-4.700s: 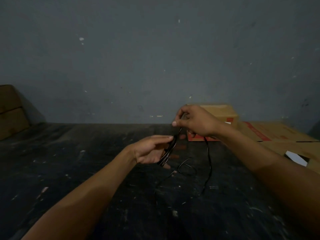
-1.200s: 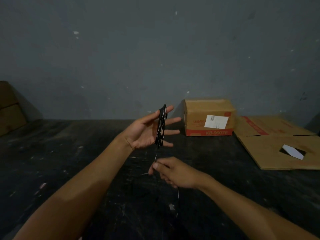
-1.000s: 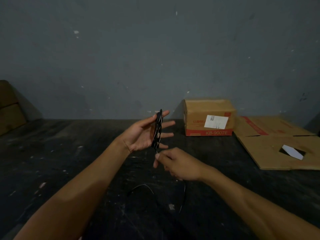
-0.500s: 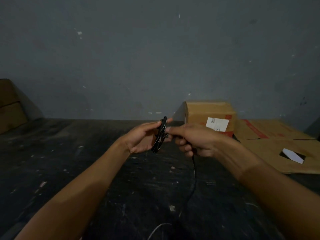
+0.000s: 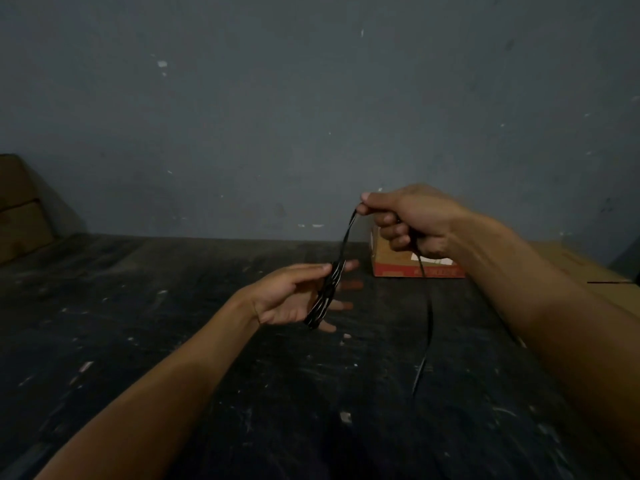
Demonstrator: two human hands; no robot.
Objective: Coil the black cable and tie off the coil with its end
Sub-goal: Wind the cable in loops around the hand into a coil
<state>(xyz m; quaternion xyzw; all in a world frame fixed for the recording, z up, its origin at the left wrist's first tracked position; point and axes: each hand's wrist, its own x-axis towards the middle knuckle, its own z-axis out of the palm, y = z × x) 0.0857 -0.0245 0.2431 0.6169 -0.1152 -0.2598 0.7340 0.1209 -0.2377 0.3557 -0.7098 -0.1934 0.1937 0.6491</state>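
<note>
Right hand pinching black cable

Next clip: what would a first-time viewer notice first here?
The two bare hands mid-frame: the left hand has a black cable coiled round its spread fingers, and the right hand, raised higher, pinches a strand running up from that coil, the tail hanging below. Behind the right hand, a cardboard box stands against the grey wall.

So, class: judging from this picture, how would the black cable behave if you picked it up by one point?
Probably floppy: the cable sags in a loose curve below the right hand. Likely light, since a fingertip pinch lifts it. The coil on the left hand would probably spring loose without that grip.
</note>
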